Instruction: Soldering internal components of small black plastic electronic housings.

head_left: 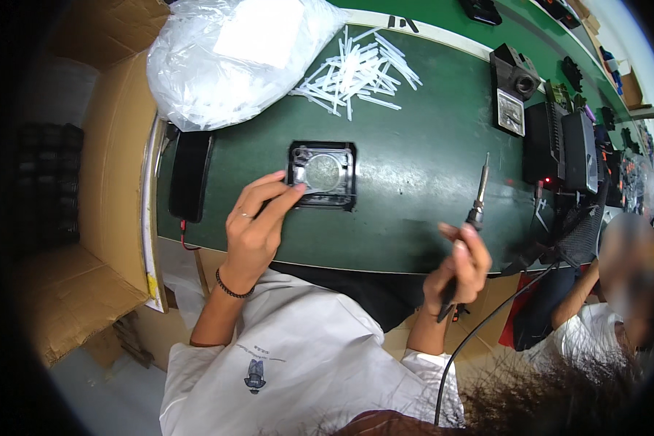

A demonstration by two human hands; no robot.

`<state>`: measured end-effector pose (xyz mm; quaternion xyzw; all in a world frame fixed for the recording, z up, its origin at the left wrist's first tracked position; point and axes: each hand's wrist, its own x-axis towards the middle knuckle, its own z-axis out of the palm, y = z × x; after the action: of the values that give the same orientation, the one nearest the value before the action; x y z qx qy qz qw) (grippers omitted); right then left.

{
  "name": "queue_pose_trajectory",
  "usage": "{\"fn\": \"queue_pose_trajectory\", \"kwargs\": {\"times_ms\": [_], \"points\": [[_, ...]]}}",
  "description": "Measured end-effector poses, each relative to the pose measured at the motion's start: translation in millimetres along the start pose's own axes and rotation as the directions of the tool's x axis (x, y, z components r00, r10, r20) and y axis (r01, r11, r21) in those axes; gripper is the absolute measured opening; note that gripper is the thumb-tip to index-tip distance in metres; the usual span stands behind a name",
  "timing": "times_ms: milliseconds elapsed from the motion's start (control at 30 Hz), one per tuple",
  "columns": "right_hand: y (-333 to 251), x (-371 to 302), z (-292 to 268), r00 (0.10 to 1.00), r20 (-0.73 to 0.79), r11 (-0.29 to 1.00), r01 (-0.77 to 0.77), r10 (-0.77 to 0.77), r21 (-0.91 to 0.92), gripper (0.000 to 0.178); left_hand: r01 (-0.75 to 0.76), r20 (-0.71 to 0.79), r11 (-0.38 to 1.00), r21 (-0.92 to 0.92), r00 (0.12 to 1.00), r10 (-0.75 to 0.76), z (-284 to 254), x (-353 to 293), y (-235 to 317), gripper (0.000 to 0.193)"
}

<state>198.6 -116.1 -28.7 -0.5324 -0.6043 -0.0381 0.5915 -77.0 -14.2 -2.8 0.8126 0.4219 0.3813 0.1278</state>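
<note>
A black square housing (354, 178) lies on the green table, with a round, pale grey disc (323, 173) in its middle. My left hand (258, 214) comes in from the left, its fingertips gripping the left side of this housing. One fingertip reaches over the rim, close to the disc; whether a small piece is pinched there I cannot make out. In my right hand (461, 265) is a soldering iron (481, 192), held by its dark handle with the metal tip pointing up and away from me. The iron's tip is apart from the housing.
White plastic sticks (356, 73) lie heaped beside a big clear bag (232, 65). A black phone (190, 176) with a red-tipped cable lies left. An iron stand (512, 80) and a black soldering station (545, 142) stand right. A cardboard box (116, 182) borders the table; another person sits right.
</note>
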Motion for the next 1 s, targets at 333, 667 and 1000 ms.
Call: {"fn": "queue_pose_trajectory", "kwargs": {"times_ms": [333, 667, 1000], "points": [[-10.9, 46.9, 23.6, 0.803, 0.579, 0.974, -0.003, 0.137, -0.225, 0.061, -0.313, 0.178, 0.945, -0.088, 0.929, 0.325, 14.9, 25.5, 20.1, 0.037], [-8.1, 45.1, 23.1, 0.817, 0.554, 0.968, -0.021, 0.161, -0.251, 0.050, -0.479, 0.318, 0.878, -0.014, 0.830, 0.458, 31.0, 23.3, 26.7, 0.031], [-4.4, 42.7, 22.7, 0.824, 0.546, 0.968, -0.014, 0.154, -0.252, 0.049, -0.483, 0.354, 0.875, 0.018, 0.822, 0.446, 34.7, 18.7, 21.8, 0.038]]}}
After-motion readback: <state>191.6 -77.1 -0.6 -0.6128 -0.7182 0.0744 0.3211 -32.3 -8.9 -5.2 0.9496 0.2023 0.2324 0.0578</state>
